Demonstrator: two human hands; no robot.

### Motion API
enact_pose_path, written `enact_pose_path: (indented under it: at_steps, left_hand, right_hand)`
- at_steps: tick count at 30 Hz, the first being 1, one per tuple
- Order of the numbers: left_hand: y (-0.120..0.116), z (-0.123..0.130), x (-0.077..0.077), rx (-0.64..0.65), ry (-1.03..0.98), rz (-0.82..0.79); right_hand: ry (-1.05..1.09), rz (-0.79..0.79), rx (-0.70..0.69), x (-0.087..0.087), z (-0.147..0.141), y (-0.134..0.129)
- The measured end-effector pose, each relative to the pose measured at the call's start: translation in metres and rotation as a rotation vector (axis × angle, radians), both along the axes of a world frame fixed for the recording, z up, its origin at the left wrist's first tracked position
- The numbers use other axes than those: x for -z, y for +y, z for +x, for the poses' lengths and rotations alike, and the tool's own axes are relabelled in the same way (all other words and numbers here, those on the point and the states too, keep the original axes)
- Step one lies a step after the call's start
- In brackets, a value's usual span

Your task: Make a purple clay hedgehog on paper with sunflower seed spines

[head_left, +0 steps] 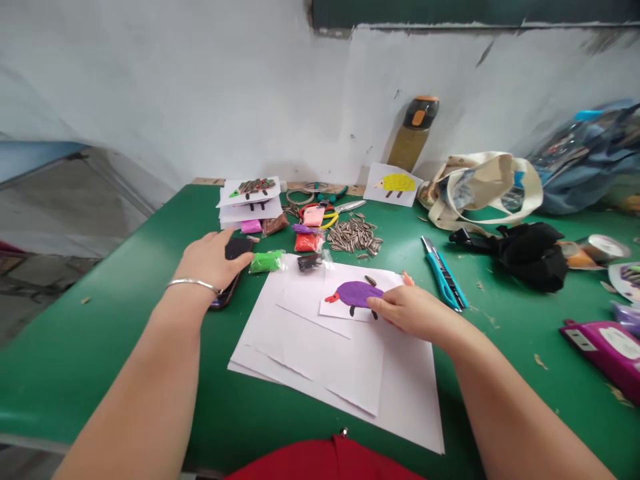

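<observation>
My left hand (214, 259) is over a dark phone (227, 288), fingers apart, beside a green clay packet (267, 261). My right hand (406, 308) rests on the right side of a small white card bearing a purple clay animal (354, 294) with a red head and dark legs. Its thumb lies at the purple body; the other fingers are partly hidden. One sunflower seed (371, 281) lies at the top of the purple shape. White paper sheets (320, 360) are stacked beneath the card. A black clay packet (311, 262) touches their top edge.
Behind are a seed pile (354, 235), scissors (350, 206), a red clay packet (309, 241), and finished-looking animal cards (253, 190). A yellow animal card (394, 185) leans near a bottle (414, 133). Rightward lie a blue cutter (443, 273), black cloth (533, 257), and a magenta case (605, 353).
</observation>
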State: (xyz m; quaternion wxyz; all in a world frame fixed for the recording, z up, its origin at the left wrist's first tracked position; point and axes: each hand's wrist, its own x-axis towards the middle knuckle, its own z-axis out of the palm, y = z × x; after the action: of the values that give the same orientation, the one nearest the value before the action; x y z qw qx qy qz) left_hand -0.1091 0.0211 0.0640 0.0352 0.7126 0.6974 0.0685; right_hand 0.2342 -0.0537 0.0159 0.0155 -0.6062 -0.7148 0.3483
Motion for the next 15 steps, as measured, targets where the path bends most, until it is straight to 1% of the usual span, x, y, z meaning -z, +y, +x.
enact_pose_path:
  at_steps: [2,3,4,7,12,15]
  left_hand:
    - [0.006,-0.011,0.013,-0.067,0.061,-0.096]
    - [0.007,-0.014,0.018,-0.158,0.07,-0.139]
    - [0.009,-0.015,0.022,-0.179,0.064,-0.173]
    - [0.011,-0.015,0.03,-0.177,0.051,-0.202]
    - [0.013,-0.018,0.034,-0.172,0.057,-0.177]
    - [0.014,-0.016,0.037,-0.152,0.06,-0.148]
  right_hand:
    - [-0.004,0.005,0.01,0.0,0.0,0.0]
    - [-0.005,0.006,0.015,0.0,0.0,-0.001]
    - [-0.004,0.006,0.015,0.0,-0.001,-0.001]
    - [-0.004,0.01,0.001,-0.001,-0.001,-0.001]
    - [-0.03,0.021,-0.021,-0.001,-0.003,0.0]
    - [-0.055,0.023,0.002,0.0,-0.002,0.0]
